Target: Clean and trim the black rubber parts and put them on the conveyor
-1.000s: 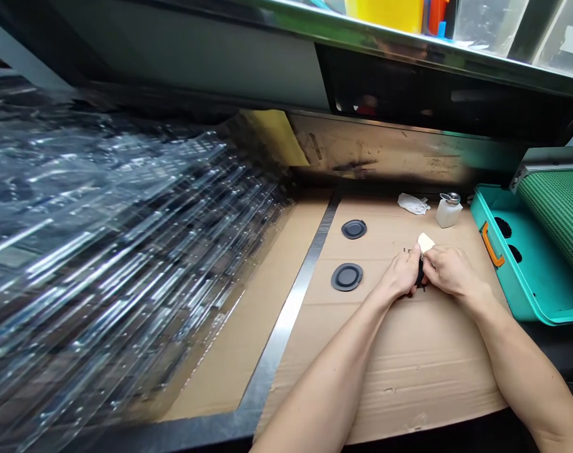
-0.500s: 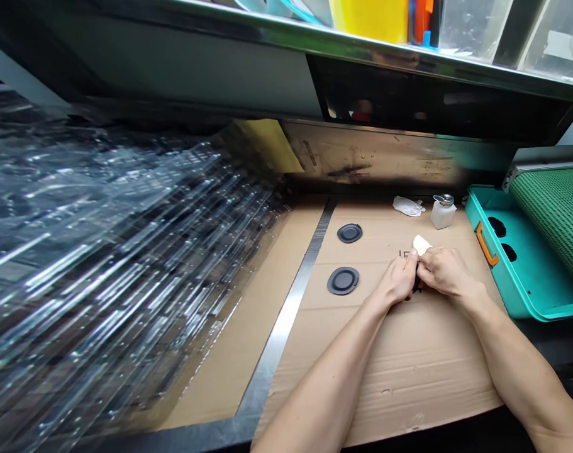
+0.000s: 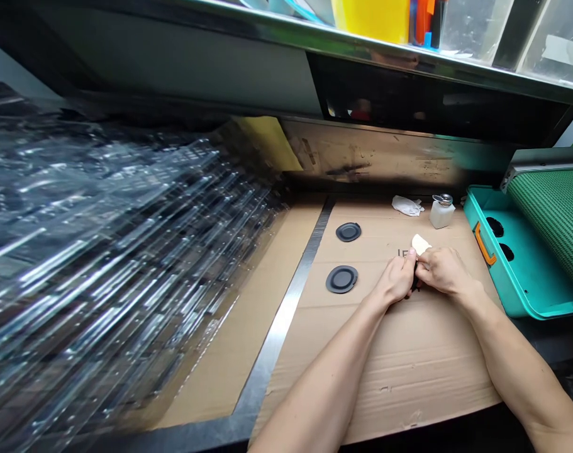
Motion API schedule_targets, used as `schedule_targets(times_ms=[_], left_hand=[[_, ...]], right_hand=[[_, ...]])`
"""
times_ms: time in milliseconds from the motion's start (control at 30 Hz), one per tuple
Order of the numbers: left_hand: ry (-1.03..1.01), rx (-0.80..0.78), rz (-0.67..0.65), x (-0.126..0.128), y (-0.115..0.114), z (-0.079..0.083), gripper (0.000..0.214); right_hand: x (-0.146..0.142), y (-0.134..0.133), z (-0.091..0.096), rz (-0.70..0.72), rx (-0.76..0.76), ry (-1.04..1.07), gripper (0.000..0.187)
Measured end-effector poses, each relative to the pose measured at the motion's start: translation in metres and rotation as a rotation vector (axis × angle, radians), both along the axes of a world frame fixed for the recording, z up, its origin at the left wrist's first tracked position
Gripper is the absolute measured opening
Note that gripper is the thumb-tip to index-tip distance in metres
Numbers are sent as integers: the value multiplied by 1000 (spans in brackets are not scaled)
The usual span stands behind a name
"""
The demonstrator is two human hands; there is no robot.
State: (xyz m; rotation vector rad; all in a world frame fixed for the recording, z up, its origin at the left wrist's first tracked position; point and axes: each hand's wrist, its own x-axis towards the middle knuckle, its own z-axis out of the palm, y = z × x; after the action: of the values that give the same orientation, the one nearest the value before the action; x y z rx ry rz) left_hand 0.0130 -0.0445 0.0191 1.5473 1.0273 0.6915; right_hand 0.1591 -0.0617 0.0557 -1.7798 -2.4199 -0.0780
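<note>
L hand (image 3: 396, 281) and R hand (image 3: 444, 272): both clenched, fingers closed together on sm. blk part (image 3: 415, 283), mostly hidden; cream foam pad (image 3: 421, 244) juts out just above grip, touching R fingers. Surface: corrugated cardboard sheet (image 3: 399, 358) under hands; 2 blk rubber discs (image 3: 341, 279) left of grip; pump bottle (image 3: 441, 212) and crumpled white wipe (image 3: 407, 205) ahead; teal tray (image 3: 526, 283) w/ orange handle (image 3: 484, 244) to right, green mesh mat (image 3: 555, 233) beyond; steel strip (image 3: 279, 333) left of discs; clear plastic sheets (image 3: 126, 251) far left; metal shelf (image 3: 286, 38) overhead w/ yellow bin (image 3: 368, 19).
</note>
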Motion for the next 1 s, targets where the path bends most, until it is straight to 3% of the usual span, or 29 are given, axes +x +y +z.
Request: schedule_targets(times_ms=[100,300,467,633,733,867,1000], left_hand=[[-14,-30,3,0,0,0,78],[3,11,23,1,0,-2,75],[1,-10,8,2,0,-3,77],[-20,-15,24,2,-1,-4,76],[-29,-32,11,3,-2,-4,75],[-152,-263,104,2,6,-3,69],[-566,-631,236,-9,24,1,54]], right_hand=[[-2,-2,5,-50,-62,-41,24],[-4,-1,3,12,18,-23,30],[-4,-4,9,-92,-81,-24,25],[-4,-6,11,-39,-36,39,29],[-3,-6,9,-92,-59,37,27],[1,-6,7,-158,-89,80,21],[10,-1,2,-202,10,236,25]])
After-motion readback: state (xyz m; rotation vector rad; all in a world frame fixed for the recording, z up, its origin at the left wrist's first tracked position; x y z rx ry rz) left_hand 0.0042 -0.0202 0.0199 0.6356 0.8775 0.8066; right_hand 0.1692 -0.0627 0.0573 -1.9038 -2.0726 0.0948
